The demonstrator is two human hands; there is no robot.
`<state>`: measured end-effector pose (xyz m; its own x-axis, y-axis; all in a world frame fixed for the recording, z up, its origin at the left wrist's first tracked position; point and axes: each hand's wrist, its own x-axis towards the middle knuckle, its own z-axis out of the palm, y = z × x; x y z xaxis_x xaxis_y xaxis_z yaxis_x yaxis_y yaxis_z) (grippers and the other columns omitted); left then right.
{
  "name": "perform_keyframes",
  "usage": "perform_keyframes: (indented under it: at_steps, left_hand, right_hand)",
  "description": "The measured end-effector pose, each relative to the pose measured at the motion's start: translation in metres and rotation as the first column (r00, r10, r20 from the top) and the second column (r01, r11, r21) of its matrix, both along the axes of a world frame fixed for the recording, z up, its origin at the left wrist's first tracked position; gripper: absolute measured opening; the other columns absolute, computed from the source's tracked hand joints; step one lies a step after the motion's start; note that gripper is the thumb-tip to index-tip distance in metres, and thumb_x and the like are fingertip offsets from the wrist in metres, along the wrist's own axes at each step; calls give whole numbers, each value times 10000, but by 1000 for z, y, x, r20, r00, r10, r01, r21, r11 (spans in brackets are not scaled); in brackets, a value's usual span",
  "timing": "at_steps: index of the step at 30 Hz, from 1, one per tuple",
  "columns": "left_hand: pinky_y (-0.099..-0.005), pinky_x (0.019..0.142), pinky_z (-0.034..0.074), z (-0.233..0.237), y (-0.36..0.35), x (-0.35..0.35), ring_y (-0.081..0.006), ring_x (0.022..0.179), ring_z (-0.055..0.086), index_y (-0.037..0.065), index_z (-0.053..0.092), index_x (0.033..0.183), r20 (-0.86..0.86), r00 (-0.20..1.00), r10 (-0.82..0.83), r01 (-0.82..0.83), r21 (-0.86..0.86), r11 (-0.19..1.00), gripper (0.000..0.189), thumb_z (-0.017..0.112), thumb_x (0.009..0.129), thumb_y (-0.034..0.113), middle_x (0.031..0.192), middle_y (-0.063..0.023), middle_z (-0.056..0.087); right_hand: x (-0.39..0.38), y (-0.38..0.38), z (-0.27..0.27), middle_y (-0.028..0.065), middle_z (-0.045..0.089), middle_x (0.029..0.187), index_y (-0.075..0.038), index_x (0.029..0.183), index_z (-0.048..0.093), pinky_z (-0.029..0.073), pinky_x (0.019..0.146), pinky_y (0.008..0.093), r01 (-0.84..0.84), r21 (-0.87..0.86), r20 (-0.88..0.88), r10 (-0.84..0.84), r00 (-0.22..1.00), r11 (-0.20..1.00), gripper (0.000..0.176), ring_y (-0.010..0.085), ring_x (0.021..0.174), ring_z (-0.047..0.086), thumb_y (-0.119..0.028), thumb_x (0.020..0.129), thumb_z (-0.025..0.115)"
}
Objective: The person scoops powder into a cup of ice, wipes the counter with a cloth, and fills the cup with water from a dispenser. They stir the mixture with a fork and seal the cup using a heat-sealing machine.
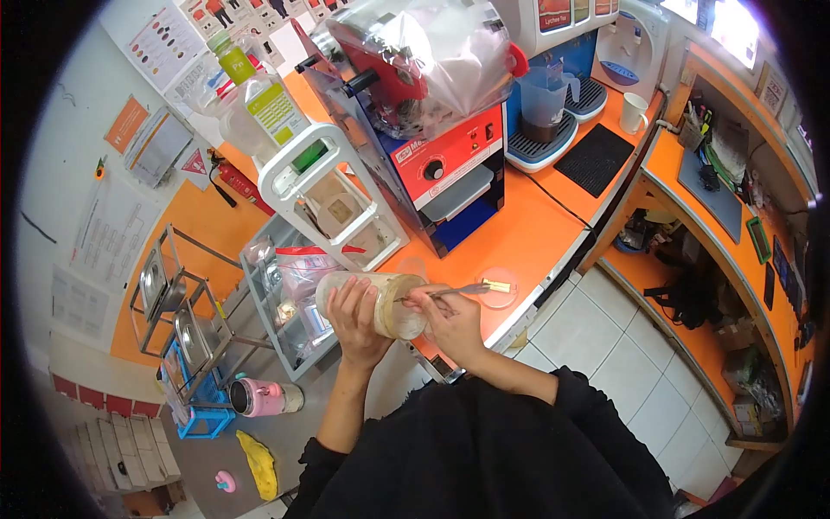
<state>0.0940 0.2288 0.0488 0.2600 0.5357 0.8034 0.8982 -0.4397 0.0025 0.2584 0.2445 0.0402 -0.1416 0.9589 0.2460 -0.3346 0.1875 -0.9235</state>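
A cloudy plastic jar [396, 303] with a tan band around its mouth lies tilted in my left hand [353, 318], fingers wrapped round its side. My right hand [451, 330] pinches a slim grey metal utensil [462, 289] right at the jar's mouth. One end of the utensil overlaps the jar's opening; the other, wider end points right over the counter. Beyond that end, a round clear lid [499, 299] with a yellowish piece on it rests on the orange counter [543, 221].
A red-fronted sealing machine [454, 156] stands ahead, beside a white rack [339, 195]. To the left are a grey divided tray [298, 342], a pink tumbler [264, 397] and a yellow cloth [258, 463]. A drink dispenser with a pitcher [542, 104] is at the back right.
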Motion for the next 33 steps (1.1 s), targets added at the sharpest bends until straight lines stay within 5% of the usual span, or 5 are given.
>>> perform_keyframes:
  at_steps: [2, 21, 27, 29, 33]
  left_hand:
    - [-524, 1027, 290, -2, 2, 1, -332, 1207, 469, 117, 427, 1294, -9, 1000, 8, -9, -27, 1000, 790, 810, 635, 325, 1266, -114, 484]
    - [-456, 951, 340, -30, -3, -33, -316, 1132, 475, 43, 453, 1281, 180, 903, 391, -339, -264, 903, 898, 847, 527, 331, 1220, -126, 507]
    - [-454, 949, 341, -28, -5, -35, -313, 1141, 471, 46, 437, 1291, 187, 903, 387, -333, -265, 905, 915, 849, 520, 315, 1226, -119, 506]
    - [-453, 949, 342, -30, -5, -36, -312, 1141, 471, 46, 436, 1290, 185, 904, 386, -331, -271, 904, 917, 851, 519, 316, 1225, -117, 506]
    - [-452, 949, 342, -27, -6, -34, -313, 1138, 471, 41, 430, 1301, 196, 917, 349, -299, -243, 923, 933, 857, 520, 320, 1224, -127, 502]
  right_hand:
    - [-2, 7, -7, 170, 655, 981, 109, 1015, 592, 552, 799, 272, -34, -145, -265, -6, 964, 989, 186, 206, 885, 674, -55, 932, 557]
    - [61, 36, -10, 161, 651, 987, 78, 1042, 576, 552, 822, 296, 194, -144, -129, -213, 968, 970, 201, 226, 922, 666, -95, 942, 555]
    - [66, 29, -25, 147, 666, 992, 51, 1007, 622, 529, 800, 292, 210, 151, 109, -227, 968, 966, 135, 225, 919, 659, -38, 913, 582]
    - [70, 23, -14, 149, 685, 973, 42, 937, 643, 535, 798, 311, 142, 488, 315, -325, 891, 861, 94, 231, 900, 674, 29, 846, 623]
    - [73, 21, -7, 143, 687, 985, 40, 938, 650, 531, 776, 324, 81, 590, 311, -318, 896, 803, 120, 252, 893, 671, 30, 818, 651]
